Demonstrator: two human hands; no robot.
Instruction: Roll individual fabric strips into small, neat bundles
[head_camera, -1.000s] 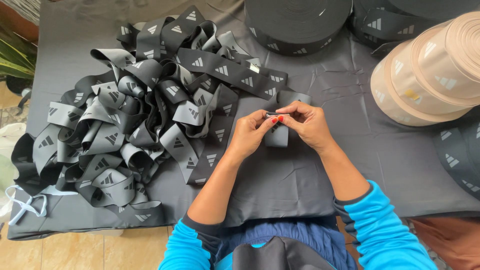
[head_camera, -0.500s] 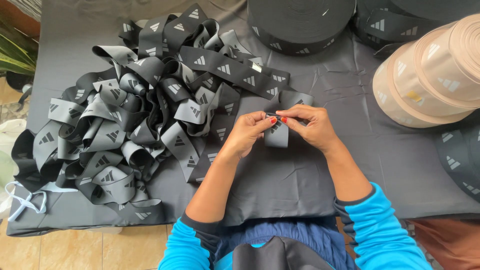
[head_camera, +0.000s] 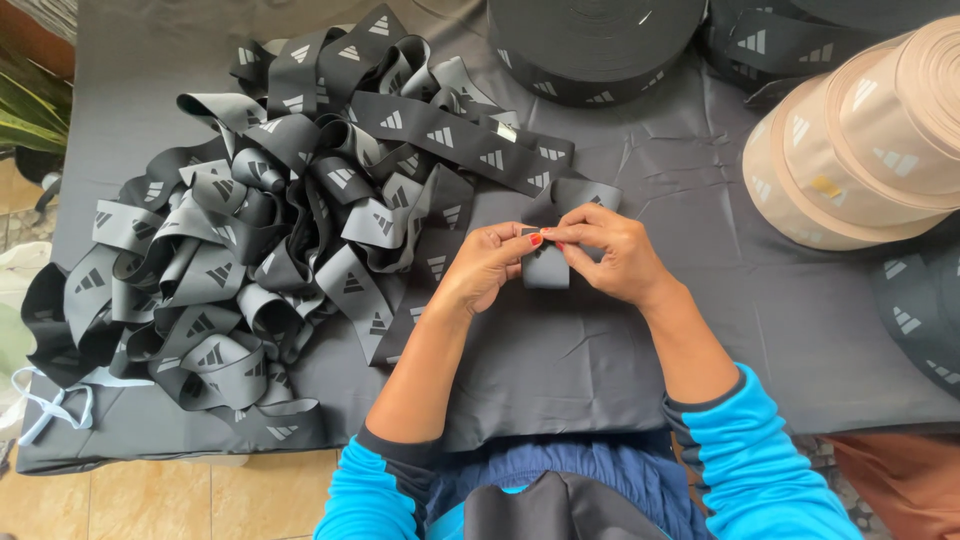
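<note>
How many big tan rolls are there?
2. Both tan rolls sit at the table's right edge, overlapping: one lower, one upper at the frame edge. More may lie outside the view.

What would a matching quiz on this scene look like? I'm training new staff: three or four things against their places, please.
Things:
1. band pile
2. beige rolls
3. black roll
4. band end

Places:
A. top centre
B. between left hand and right hand
C. left side of the cloth
D. right side

Pairs: 1-C, 2-D, 3-A, 4-B
</note>
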